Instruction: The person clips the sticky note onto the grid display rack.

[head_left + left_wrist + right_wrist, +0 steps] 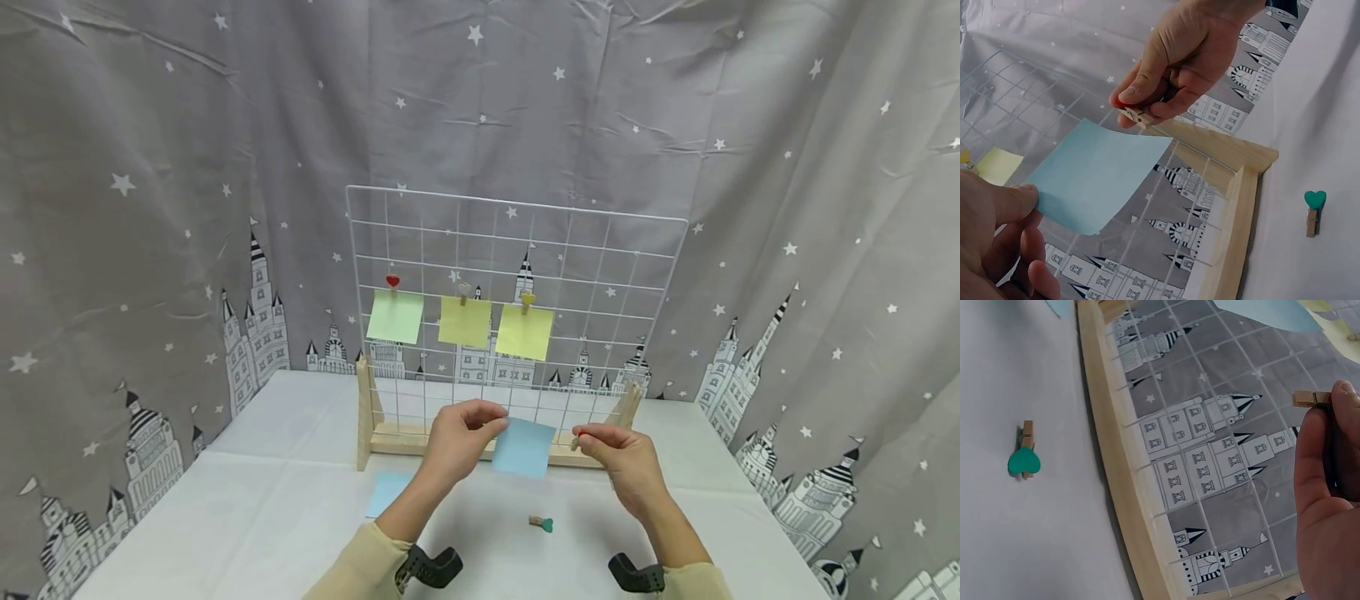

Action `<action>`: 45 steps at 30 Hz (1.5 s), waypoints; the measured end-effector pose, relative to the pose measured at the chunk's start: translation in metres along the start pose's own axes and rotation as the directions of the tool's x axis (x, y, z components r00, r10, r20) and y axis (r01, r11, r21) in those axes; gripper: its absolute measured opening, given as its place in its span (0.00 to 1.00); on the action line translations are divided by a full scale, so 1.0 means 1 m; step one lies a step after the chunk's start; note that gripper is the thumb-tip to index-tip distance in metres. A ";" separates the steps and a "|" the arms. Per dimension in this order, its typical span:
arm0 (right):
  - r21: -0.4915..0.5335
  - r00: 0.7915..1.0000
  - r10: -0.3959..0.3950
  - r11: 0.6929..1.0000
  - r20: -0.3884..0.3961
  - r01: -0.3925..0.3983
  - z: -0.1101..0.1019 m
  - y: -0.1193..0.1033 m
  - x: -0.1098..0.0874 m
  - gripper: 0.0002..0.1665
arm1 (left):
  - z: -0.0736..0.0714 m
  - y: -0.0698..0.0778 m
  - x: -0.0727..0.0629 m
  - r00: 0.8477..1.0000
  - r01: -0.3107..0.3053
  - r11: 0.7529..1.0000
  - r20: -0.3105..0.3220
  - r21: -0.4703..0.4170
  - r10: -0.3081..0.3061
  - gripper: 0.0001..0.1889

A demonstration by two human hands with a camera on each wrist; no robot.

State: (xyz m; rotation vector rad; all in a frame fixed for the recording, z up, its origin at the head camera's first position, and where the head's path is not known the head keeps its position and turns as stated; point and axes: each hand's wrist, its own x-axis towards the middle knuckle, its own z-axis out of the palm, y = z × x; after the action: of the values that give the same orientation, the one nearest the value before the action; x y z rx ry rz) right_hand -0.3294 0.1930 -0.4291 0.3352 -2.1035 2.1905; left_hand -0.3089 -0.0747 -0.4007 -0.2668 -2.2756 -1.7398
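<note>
Near the foot of the white wire grid, head view, the left hand is pinching a square pale-blue paper note; the right hand is gripping a small wooden clothespin. Left wrist: the thumb is covering one note corner. Right wrist: note and hand are running out of view, fingers hiding the clothespin's far end.

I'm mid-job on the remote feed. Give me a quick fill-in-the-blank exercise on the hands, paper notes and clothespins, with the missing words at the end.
1. The raised blue paper note is pinched by the person's ____ hand.
2. The right hand holds a wooden clothespin with a decoration coloured ____.
3. The loose clothespin on the white table carries a green decoration shaped like a ____.
4. The number of paper notes clipped to the wire grid is ____.

Missing words: left; red; heart; three.
</note>
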 end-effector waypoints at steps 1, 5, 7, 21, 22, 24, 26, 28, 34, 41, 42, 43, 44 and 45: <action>-0.001 1.000 -0.005 1.000 -0.001 0.005 0.000 -0.002 0.001 0.18 | 0.001 0.002 0.001 1.000 -0.004 1.000 0.001 -0.003 0.004 0.03; -0.010 1.000 -0.018 1.000 -0.017 0.017 0.000 -0.008 0.002 0.18 | 0.005 0.010 0.005 1.000 -0.019 1.000 0.009 0.003 0.019 0.03; -0.026 0.999 -0.022 0.999 -0.029 0.021 0.001 -0.013 0.003 0.19 | 0.007 0.013 0.006 1.000 -0.023 1.000 0.010 0.010 0.023 0.03; 0.059 0.993 -0.112 0.992 -0.025 0.113 -0.008 -0.034 0.009 0.07 | 0.010 0.028 0.014 0.996 -0.080 0.997 0.030 -0.006 0.080 0.04; 0.063 0.993 -0.118 0.991 -0.031 0.120 -0.009 -0.035 0.010 0.06 | 0.011 0.028 0.014 0.996 -0.081 0.997 0.032 -0.006 0.081 0.04; 0.090 0.991 -0.127 0.987 -0.043 0.131 -0.009 -0.038 0.011 0.07 | 0.011 0.028 0.015 0.996 -0.079 0.997 0.034 -0.007 0.080 0.04; 0.117 0.989 -0.135 0.983 -0.054 0.141 -0.009 -0.041 0.012 0.10 | 0.012 0.029 0.015 0.997 -0.070 0.997 0.036 -0.013 0.071 0.04; 0.140 0.988 -0.140 0.979 -0.059 0.147 -0.010 -0.044 0.012 0.12 | 0.013 0.031 0.015 0.997 -0.066 0.998 0.041 -0.020 0.066 0.04; 0.120 0.987 -0.151 0.980 -0.059 0.157 -0.012 -0.053 0.015 0.11 | 0.017 0.036 0.017 0.996 -0.071 0.997 0.051 -0.029 0.072 0.04; 0.095 0.983 -0.168 0.980 -0.077 0.175 -0.013 -0.067 0.019 0.13 | 0.018 0.043 0.021 0.994 -0.094 0.995 0.051 -0.017 0.094 0.04; 0.093 0.982 -0.172 0.979 -0.080 0.179 -0.013 -0.070 0.020 0.13 | 0.019 0.044 0.021 0.994 -0.099 0.995 0.051 -0.015 0.099 0.04; 0.095 0.981 -0.177 0.978 -0.084 0.184 -0.013 -0.072 0.020 0.13 | 0.019 0.044 0.022 0.994 -0.100 0.995 0.050 -0.013 0.101 0.03; 0.092 0.979 -0.182 0.977 -0.089 0.190 -0.013 -0.074 0.021 0.13 | 0.020 0.045 0.022 0.994 -0.102 0.995 0.049 -0.011 0.102 0.03; 0.090 0.978 -0.187 0.977 -0.095 0.196 -0.013 -0.076 0.022 0.13 | 0.020 0.045 0.023 0.994 -0.103 0.995 0.048 -0.010 0.103 0.03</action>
State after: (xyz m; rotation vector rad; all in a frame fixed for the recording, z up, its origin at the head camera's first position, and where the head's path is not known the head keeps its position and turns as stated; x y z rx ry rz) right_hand -0.3354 0.2075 -0.3503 0.4238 -1.8392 2.1602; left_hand -0.3190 -0.0438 -0.3567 -0.4243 -2.2460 -1.7085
